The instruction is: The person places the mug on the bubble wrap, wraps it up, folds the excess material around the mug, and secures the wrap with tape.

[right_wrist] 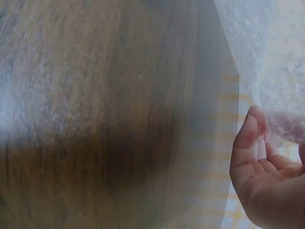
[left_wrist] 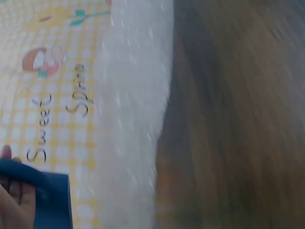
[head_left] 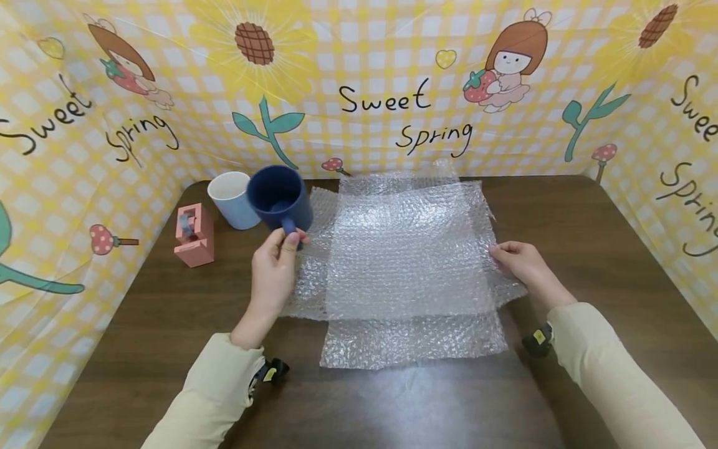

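Left of the frame's centre, the left hand (head_left: 272,274) is curled in a grip, thumb (head_left: 290,243) uppermost. At the right of centre, the right hand (head_left: 523,265) seems to pinch, but its fingertips are partly hidden. The sleeved left forearm (head_left: 199,396) enters from lower left, the right forearm (head_left: 617,374) from lower right.

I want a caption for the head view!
Left hand holds a round navy mug by its handle; right hand pinches clear plastic bubble wrap.

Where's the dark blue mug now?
Head view, left of centre: the dark blue mug is in the left hand, just right of the light blue cup.
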Demonstrator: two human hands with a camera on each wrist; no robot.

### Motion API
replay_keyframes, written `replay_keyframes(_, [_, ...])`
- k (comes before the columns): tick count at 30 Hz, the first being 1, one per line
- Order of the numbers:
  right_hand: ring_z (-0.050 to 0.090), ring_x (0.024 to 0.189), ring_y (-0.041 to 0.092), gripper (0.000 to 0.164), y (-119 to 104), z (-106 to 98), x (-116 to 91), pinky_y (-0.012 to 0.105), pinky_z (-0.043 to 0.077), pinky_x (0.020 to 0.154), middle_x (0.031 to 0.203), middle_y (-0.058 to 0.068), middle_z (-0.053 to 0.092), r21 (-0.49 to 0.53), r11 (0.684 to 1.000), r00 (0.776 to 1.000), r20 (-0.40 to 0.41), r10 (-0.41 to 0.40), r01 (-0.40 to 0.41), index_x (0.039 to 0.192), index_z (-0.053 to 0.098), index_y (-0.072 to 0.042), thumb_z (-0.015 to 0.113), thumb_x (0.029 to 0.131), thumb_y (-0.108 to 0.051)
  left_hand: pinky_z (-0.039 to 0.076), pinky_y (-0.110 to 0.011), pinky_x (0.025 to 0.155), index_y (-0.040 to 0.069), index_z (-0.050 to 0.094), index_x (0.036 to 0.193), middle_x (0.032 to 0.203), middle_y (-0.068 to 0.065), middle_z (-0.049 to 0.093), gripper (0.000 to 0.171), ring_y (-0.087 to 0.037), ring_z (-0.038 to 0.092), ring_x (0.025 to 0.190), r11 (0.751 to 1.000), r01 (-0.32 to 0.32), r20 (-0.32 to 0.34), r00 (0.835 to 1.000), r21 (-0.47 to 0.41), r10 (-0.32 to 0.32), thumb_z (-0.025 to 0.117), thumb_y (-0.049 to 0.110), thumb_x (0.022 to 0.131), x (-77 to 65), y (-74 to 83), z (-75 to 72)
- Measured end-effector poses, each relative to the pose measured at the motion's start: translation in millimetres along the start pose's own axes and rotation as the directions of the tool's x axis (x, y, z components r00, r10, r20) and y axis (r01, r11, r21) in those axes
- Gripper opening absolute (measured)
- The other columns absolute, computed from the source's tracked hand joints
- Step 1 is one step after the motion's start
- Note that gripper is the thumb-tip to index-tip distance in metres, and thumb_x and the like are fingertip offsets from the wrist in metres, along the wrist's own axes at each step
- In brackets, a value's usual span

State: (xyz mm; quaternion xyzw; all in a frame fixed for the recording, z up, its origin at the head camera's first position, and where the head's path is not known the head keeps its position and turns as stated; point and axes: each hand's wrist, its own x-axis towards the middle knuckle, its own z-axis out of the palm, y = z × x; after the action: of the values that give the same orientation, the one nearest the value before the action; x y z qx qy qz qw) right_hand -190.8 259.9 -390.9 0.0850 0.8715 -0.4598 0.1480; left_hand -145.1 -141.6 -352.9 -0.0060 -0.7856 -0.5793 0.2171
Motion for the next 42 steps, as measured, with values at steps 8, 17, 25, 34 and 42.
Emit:
replay_keyframes(8, [0.051,0.076,0.002,0.05,-4,0,1,0.016,0.046,0.067,0.089,-0.004,0.058,-0.02,0.999,1.0,-0.008,-0.025,0.025,0.121,0.052,0.011,0.05,0.098,-0.033,0.05,-0.032,0.09,-0.007,0.061,0.1,0.099,-0.025,0.068,0.025,-0.021,0.064,0.096,0.997,0.043,0.35,0.934,0.067,-0.064,0.046,0.012,0.1,5.7,9.6,25.8])
replay_keyframes(17, [0.051,0.071,-0.005,0.048,-6,0,2,0.013,0.047,0.065,0.083,-0.01,0.057,-0.005,0.999,0.999,-0.001,-0.045,0.045,0.121,0.052,0.013,0.05,0.098,-0.029,0.047,-0.035,0.092,-0.009,0.057,0.102,0.099,-0.027,0.065,0.026,-0.031,0.061,0.101,0.998,0.056,0.586,0.809,0.007,-0.049,0.041,0.011,0.102,11.8,-3.3,55.0])
replay_keyframes(25, [0.051,0.069,-0.005,0.049,-9,1,3,0.012,0.047,0.063,0.079,-0.012,0.056,0.023,0.999,0.999,0.002,-0.048,0.048,0.121,0.05,0.015,0.051,0.098,-0.028,0.042,-0.031,0.088,-0.007,0.057,0.103,0.102,-0.023,0.062,0.026,-0.028,0.056,0.099,0.995,0.089,0.69,0.718,0.035,-0.089,0.038,0.012,0.103,11.6,-16.7,68.2])
replay_keyframes(34, [0.051,0.069,-0.005,0.047,-6,1,3,0.013,0.047,0.063,0.078,-0.012,0.055,0.028,0.999,0.999,-0.01,-0.038,0.038,0.12,0.051,0.015,0.051,0.098,-0.027,0.046,-0.042,0.097,-0.007,0.055,0.104,0.105,-0.022,0.061,0.026,-0.029,0.057,0.104,0.988,0.144,0.727,0.673,0.051,-0.136,0.037,0.011,0.103,7.7,-30.8,76.7])
replay_keyframes(42, [0.051,0.07,-0.003,0.045,-7,1,2,0.015,0.046,0.064,0.078,-0.013,0.055,0.012,1.0,1.0,-0.017,-0.023,0.023,0.119,0.053,0.012,0.052,0.098,-0.028,0.046,-0.04,0.1,-0.004,0.058,0.105,0.105,-0.019,0.063,0.028,-0.026,0.059,0.104,0.984,0.138,0.746,0.643,0.108,-0.173,0.038,0.015,0.103,9.9,-34.4,77.2])
